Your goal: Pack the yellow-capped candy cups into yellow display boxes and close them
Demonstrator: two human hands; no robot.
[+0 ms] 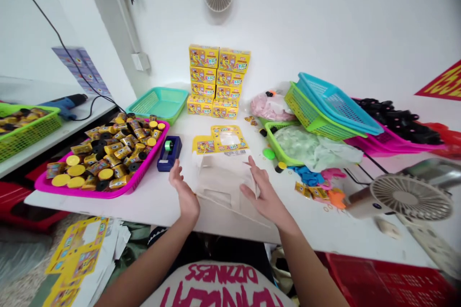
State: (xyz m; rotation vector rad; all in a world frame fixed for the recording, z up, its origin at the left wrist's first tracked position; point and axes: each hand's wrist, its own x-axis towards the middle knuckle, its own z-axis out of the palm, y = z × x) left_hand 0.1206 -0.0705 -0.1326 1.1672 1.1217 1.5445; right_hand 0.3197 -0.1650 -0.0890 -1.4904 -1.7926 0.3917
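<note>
A partly folded cardboard box blank (pixel 219 172) lies on the table in front of me, its plain inner side up. Its far panels are printed yellow, one with a window cut-out. My left hand (pixel 185 194) is raised at the blank's left edge, fingers stretched and apart, palm facing inward. On the opposite side, my right hand (pixel 264 196) is against the right flap, its thumb spread from the extended fingers. Whether the left palm touches the cardboard I cannot tell. A blue tape dispenser (pixel 169 154) with green tape stands just beyond my left hand.
Left stands a pink basket (pixel 133 183) of small yellow-wrapped pieces. Finished yellow boxes (pixel 203 75) are stacked against the wall. Baskets (pixel 334 100), plastic bags (pixel 298 144) and a small fan (pixel 410 196) occupy the right. More flat blanks (pixel 81 259) lie below the table's left edge.
</note>
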